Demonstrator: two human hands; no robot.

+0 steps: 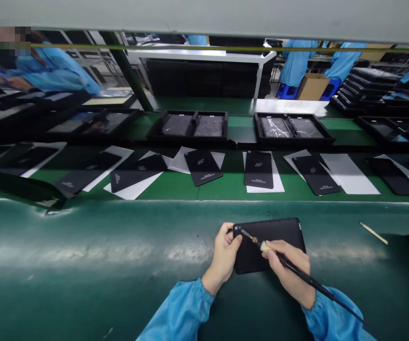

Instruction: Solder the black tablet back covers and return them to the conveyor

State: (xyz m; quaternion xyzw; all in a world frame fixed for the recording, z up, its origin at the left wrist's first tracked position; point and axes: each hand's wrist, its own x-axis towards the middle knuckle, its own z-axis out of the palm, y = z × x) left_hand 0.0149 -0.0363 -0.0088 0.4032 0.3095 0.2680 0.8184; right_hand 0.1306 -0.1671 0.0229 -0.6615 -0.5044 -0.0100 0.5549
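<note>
A black tablet back cover (286, 232) lies on the green work surface in front of me, a small opening near its top left corner. My left hand (225, 251) grips that left edge between thumb and fingers. In my right hand (291, 270) is a soldering iron (298, 272), held like a pen around its pale collar. Its metal tip points to the left and reaches the corner by the opening, close to my left thumb. Whether the tip touches the cover I cannot tell. The cord trails off over my right sleeve.
Beyond the bench edge, several black tablet covers (259, 168) lie on white sheets (350, 173) along a green belt. Behind them stand black trays (190, 125) with wrapped panels. A thin wooden stick (373, 232) lies right. A dark green post (20, 187) juts in left. People in blue work further back.
</note>
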